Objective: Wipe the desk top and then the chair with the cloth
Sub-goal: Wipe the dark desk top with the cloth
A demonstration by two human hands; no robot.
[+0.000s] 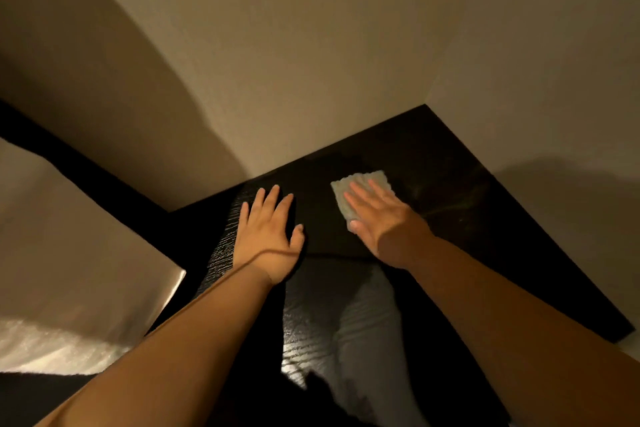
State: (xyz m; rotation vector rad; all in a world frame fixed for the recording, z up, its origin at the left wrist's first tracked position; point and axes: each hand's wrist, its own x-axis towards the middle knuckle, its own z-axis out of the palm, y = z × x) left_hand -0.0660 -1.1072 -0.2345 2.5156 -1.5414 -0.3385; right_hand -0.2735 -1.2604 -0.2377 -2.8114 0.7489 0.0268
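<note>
A dark, glossy desk top (460, 191) fills the middle and right of the head view. On it lies a small pale folded cloth (346, 191). My right hand (381, 215) lies flat on the cloth with straight fingers, pressing it onto the desk; its palm covers the cloth's near part. My left hand (268, 236) rests flat on the desk to the left of the cloth, fingers spread, holding nothing. No chair can be made out.
Beige walls (311, 62) meet the desk's far edges and form a corner at the back. A pale surface (62, 253) lies at the lower left beyond the desk's left edge. Light reflects off the desk near me (304, 350).
</note>
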